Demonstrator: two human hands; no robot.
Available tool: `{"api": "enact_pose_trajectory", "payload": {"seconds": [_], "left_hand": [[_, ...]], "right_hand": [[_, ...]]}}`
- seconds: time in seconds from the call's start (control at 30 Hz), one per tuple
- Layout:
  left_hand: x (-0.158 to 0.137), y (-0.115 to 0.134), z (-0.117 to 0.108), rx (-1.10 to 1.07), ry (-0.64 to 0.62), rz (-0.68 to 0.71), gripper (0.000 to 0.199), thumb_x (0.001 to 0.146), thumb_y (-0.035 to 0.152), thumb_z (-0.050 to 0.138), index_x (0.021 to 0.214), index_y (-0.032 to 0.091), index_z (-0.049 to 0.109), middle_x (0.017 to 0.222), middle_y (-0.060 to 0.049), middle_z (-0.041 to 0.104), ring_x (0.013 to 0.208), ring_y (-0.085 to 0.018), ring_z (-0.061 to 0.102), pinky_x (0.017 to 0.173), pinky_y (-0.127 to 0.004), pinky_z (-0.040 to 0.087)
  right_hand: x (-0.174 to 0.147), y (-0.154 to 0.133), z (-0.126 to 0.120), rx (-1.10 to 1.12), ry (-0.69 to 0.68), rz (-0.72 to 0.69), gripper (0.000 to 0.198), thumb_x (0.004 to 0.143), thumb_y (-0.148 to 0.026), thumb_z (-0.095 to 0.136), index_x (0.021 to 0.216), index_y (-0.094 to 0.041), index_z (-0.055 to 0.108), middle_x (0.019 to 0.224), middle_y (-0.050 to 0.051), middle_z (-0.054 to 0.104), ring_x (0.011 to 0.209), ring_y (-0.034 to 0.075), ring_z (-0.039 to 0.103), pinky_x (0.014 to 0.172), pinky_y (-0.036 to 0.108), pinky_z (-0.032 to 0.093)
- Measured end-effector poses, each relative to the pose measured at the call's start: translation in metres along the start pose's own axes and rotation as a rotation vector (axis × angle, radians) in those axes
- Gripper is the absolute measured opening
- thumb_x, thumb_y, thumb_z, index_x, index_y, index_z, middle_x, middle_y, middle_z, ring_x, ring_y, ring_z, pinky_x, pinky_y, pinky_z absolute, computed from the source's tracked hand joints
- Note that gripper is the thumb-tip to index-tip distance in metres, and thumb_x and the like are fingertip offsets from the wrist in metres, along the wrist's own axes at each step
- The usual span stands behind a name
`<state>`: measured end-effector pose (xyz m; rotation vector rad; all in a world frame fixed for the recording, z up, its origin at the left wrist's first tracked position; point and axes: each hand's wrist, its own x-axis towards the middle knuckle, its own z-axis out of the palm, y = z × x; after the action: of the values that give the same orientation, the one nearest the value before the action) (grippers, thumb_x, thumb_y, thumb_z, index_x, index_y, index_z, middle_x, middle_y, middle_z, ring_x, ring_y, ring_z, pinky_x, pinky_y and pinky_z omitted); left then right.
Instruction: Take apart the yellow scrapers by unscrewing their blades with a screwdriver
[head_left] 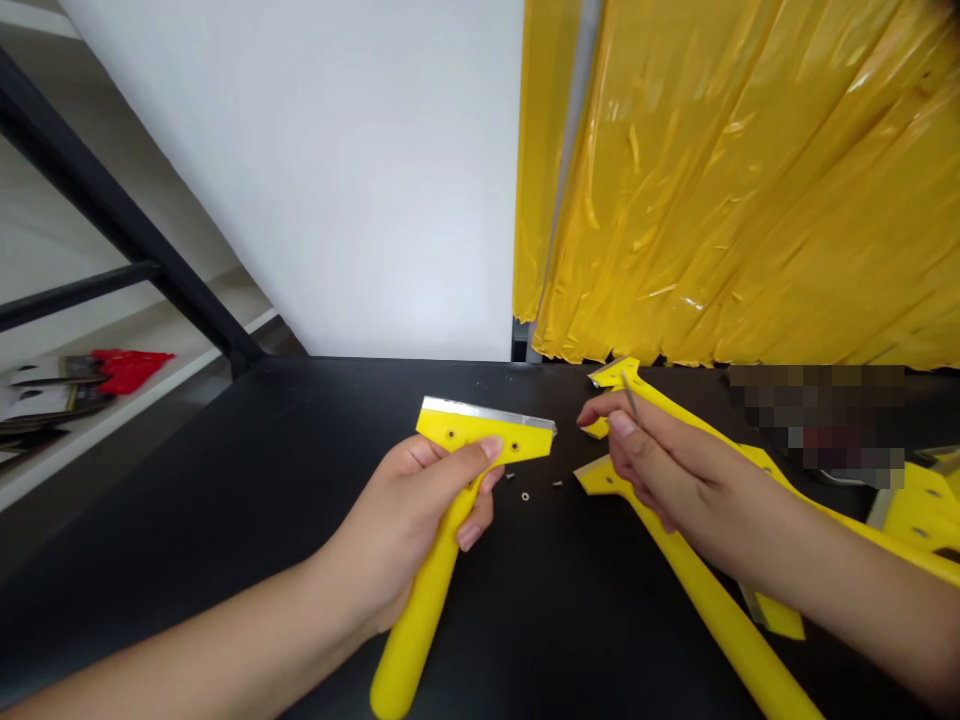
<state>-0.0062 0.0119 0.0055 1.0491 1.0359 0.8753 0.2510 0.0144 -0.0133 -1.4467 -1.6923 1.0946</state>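
My left hand (427,485) is closed round the neck of a yellow scraper (420,625), thumb pressed on its head. A metal blade (487,410) runs along the head's top edge, and two dark holes show in the yellow face. My right hand (664,450) is pinched on a thin grey metal rod (630,398), whose lower part is hidden by the fingers. Below that hand lies another yellow scraper (705,590). Two small screws (557,484) and a nut (525,496) rest on the black table between my hands.
More yellow scrapers (919,515) lie at the right of the black table (225,520). Yellow plastic sheeting (735,190) hangs behind, beside a white panel (337,180). Left, a shelf (202,330) with packaged items (52,390) stands beyond a black metal frame (112,200).
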Motion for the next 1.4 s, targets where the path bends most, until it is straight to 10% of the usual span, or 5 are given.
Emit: {"api": "enact_pose_trajectory", "payload": {"seconds": [0.23,0.5,1.4], "left_hand": [[0.003,-0.001,-0.003,-0.003,0.019,0.013,0.045,0.101,0.047,0.065,0.065,0.021,0.063,0.045,0.002,0.052,0.050,-0.013,0.043,0.061,-0.028,0.038],[0.005,-0.003,-0.005,-0.021,0.031,0.004,0.042,0.101,0.047,0.066,0.069,0.020,0.067,0.047,0.002,0.054,0.050,-0.012,0.043,0.058,-0.026,0.037],[0.008,-0.004,-0.006,-0.017,0.032,-0.005,0.041,0.100,0.046,0.067,0.068,0.020,0.066,0.046,0.002,0.054,0.050,-0.012,0.045,0.058,-0.026,0.038]], "right_hand": [[0.009,0.009,-0.025,-0.386,0.108,-0.100,0.027,0.096,-0.042,0.065,0.120,-0.034,0.074,0.110,0.005,0.075,0.099,0.029,0.068,0.086,0.041,0.047],[0.009,-0.012,-0.033,-0.205,0.059,-0.057,0.046,0.095,-0.070,0.067,0.091,-0.025,0.073,0.066,-0.001,0.057,0.057,0.013,0.045,0.052,0.028,0.034],[-0.001,-0.008,-0.011,-0.425,0.042,-0.224,0.048,0.105,-0.062,0.056,0.076,-0.024,0.059,0.065,-0.005,0.047,0.060,0.012,0.043,0.056,0.029,0.033]]}}
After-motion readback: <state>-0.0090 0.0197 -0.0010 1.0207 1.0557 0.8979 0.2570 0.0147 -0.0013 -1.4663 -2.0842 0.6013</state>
